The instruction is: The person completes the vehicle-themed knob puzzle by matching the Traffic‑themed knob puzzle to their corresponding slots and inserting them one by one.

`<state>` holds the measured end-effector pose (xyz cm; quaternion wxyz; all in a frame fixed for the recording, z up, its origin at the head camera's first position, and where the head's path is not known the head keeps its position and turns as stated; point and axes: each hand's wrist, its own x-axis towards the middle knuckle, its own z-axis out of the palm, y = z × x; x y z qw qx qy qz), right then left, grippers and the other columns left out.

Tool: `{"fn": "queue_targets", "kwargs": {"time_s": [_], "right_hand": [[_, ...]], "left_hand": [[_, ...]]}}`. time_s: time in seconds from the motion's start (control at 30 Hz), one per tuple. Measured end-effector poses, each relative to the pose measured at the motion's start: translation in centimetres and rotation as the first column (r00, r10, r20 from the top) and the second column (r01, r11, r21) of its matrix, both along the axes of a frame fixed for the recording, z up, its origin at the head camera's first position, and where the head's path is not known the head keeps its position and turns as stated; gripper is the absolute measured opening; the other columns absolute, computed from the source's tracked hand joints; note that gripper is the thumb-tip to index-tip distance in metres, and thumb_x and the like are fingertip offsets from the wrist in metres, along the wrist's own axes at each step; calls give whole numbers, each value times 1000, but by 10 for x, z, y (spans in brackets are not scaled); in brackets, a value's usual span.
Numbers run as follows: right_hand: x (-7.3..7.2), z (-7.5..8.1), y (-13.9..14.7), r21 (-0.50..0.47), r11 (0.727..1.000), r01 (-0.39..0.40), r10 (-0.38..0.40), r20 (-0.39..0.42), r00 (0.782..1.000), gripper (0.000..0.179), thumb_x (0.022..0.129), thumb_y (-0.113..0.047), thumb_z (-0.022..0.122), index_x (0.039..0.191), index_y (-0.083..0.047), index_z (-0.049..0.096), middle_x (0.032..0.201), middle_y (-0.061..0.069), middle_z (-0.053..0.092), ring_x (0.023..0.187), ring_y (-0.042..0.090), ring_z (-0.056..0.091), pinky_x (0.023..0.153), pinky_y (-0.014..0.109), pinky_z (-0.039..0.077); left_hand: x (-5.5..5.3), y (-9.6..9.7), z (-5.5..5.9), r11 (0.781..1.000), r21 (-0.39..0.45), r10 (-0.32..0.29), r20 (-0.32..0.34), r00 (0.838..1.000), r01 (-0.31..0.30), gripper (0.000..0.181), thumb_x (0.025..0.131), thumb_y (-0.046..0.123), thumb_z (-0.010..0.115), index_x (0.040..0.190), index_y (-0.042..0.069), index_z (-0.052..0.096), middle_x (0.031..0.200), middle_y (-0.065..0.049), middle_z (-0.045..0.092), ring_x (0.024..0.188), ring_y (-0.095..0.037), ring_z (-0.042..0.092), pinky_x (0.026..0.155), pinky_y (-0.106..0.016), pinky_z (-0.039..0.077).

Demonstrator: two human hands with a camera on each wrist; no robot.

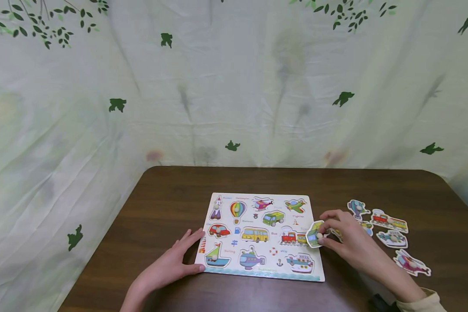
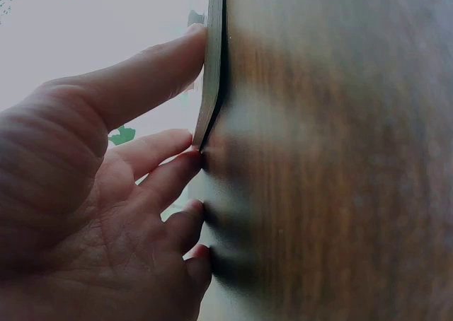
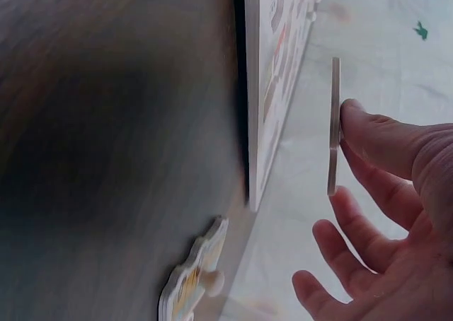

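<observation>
Near the puzzle board, right-hand fingers pinch 1 green piece.

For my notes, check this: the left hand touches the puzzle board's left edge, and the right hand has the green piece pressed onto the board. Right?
Not quite: the green piece isn't pressed onto the board. The right hand holds it up, with a gap between piece and board, as the right wrist view shows. The rest stands.
</observation>
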<state>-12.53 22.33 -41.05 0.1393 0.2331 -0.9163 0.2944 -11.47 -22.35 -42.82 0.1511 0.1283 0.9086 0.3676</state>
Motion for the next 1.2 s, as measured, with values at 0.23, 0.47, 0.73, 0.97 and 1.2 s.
{"fn": "queue_targets", "kwargs": {"time_s": [0.23,0.47,0.73,0.97,1.2], "right_hand": [[-6,-1,-9,15,999,28,-29,52,998,29,73,-9,87,80,-26,66,114,6,61,105,28,53,83,49,46],[-13,1,-20,20,999,40,-41,83,996,25,75,-10,86,81,-25,67,115,7,61,107,30,52,84,49,45],[-23,3,-33,4,1000,23,-24,101,995,22,77,-11,85,82,-24,68,119,10,62,112,32,52,86,50,45],[-36,6,-45,1,1000,4,-5,158,987,17,79,-14,84,81,-23,69,118,9,62,112,31,51,86,49,46],[-53,9,-56,0,1000,-10,9,212,977,12,80,-15,83,85,-17,73,120,11,62,115,33,49,92,51,44]], "left_hand": [[1,1,-2,1000,3,-6,8,1000,6,84,81,36,80,152,19,39,159,-1,30,149,-34,9,114,-63,7],[4,-1,-2,1000,16,4,15,1000,-4,84,81,35,81,152,19,39,159,-1,30,149,-35,9,114,-62,6],[5,0,-2,1000,23,4,14,1000,-5,83,81,35,81,152,19,40,159,-1,31,148,-36,9,114,-64,6],[3,1,-2,1000,19,3,22,1000,-4,84,81,34,81,152,19,39,159,0,30,149,-34,9,114,-62,6],[0,0,4,1000,11,2,22,1000,-3,83,82,35,80,152,19,39,159,-2,31,149,-36,8,114,-62,6]]}}
